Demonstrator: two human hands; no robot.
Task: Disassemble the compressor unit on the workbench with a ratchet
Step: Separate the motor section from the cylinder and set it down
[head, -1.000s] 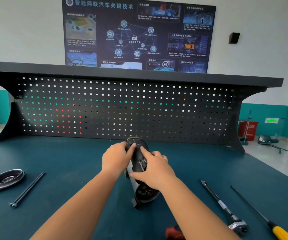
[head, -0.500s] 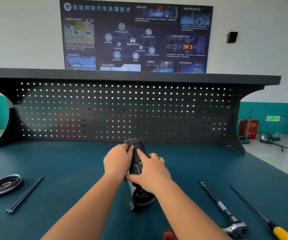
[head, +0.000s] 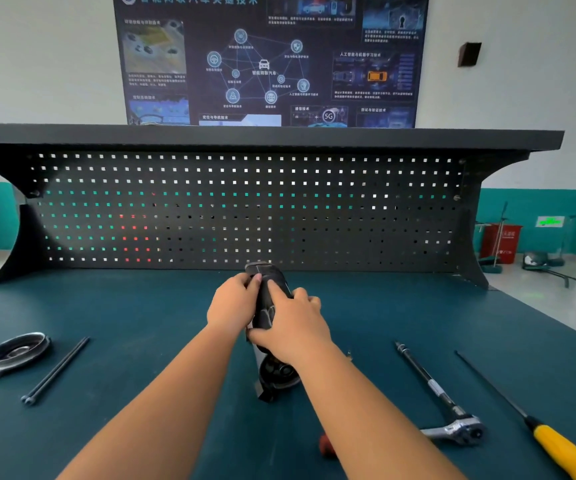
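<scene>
Compressor unit (head: 266,308) at mid-table (head: 141,306), lying lengthwise away from the viewer. Left hand (head: 232,301) curls round its left flank and right hand (head: 293,327) wraps over the top. Step: probably turning or pulling apart the housing; the joint is hidden. Next move calls for the ratchet (head: 435,389), lying untouched at right. Legible: "5G" on the wall poster (head: 328,116).

Matt teal workbench (head: 141,306); shiny chromed metal ratchet (head: 452,427); glossy yellow plastic screwdriver handle (head: 563,448).

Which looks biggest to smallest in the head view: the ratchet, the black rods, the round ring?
1. ratchet, clearly longest.
2 and 3 unsure: black rods look longer, round ring looks wider.
</scene>
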